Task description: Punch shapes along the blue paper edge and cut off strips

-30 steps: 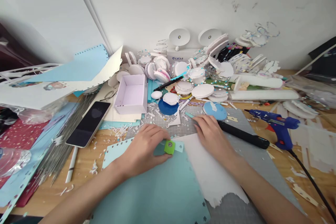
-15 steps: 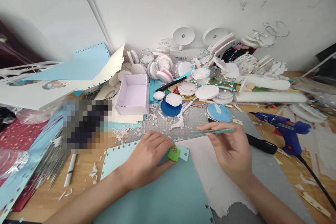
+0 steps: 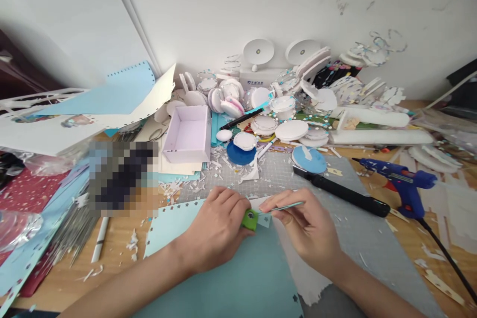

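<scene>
My left hand (image 3: 218,228) is closed around a small green paper punch (image 3: 249,219), which sits on the edge of a light blue paper sheet (image 3: 238,278) with star-shaped holes along its border. My right hand (image 3: 305,226) pinches a thin teal tool (image 3: 285,206), like tweezers, with its tip pointing left at the punch. Both hands meet over the sheet, near the front of a grey cutting mat (image 3: 357,238).
A black rod-shaped tool (image 3: 341,191) and a blue glue gun (image 3: 400,181) with its cord lie to the right. A lilac open box (image 3: 188,134), blue discs, white round craft pieces and paper scraps crowd the back. Stacked papers and a blurred patch are at left.
My right hand picked up the thin teal tool from the mat and brought it left and down to the green punch. My left hand stayed on the punch.
</scene>
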A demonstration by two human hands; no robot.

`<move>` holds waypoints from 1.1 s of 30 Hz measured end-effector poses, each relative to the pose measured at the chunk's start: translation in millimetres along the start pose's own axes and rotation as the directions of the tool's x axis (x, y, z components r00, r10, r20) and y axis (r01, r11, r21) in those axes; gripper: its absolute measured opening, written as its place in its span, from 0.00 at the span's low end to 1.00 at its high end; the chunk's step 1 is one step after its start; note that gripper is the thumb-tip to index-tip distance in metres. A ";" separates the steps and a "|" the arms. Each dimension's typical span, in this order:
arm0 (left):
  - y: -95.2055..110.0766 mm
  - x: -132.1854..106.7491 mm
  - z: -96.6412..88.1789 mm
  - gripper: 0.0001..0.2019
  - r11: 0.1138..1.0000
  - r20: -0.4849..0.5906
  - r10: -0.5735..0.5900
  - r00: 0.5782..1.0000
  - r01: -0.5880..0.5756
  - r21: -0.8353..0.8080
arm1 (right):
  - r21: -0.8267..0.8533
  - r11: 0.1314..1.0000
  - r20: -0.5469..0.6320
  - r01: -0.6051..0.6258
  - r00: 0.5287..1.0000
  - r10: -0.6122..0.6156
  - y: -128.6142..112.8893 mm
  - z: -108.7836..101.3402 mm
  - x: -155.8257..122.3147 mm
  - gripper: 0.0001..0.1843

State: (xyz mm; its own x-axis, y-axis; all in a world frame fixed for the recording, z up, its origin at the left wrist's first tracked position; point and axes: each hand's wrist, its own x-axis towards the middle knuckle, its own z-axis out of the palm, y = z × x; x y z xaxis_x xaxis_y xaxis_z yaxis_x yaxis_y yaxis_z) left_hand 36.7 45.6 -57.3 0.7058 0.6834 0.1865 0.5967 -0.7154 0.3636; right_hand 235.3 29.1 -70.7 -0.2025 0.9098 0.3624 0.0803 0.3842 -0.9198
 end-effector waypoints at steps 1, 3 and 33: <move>0.8 0.6 0.1 0.11 1.000 0.002 0.001 1.000 -0.001 0.004 | -0.018 1.000 0.010 -0.007 1.000 0.008 -1.3 0.0 0.4 0.08; 2.8 2.7 -1.8 0.11 1.000 0.017 -0.001 1.000 0.001 -0.011 | -0.029 0.999 -0.011 -0.015 1.000 0.015 -4.5 -1.2 1.9 0.06; -1.9 21.9 -28.2 0.09 0.870 0.141 -0.256 0.956 0.291 -0.397 | -0.101 0.977 0.198 -0.186 0.959 0.203 9.4 -25.2 13.2 0.15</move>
State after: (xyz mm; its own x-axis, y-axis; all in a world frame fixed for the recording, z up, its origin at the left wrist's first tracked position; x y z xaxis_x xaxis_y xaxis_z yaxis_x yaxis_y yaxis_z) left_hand 40.3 66.0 -28.2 0.5761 0.8162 -0.0430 0.5731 -0.3659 0.7333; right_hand 257.9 48.6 -70.8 -0.3709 0.9194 0.1312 0.2143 0.2221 -0.9512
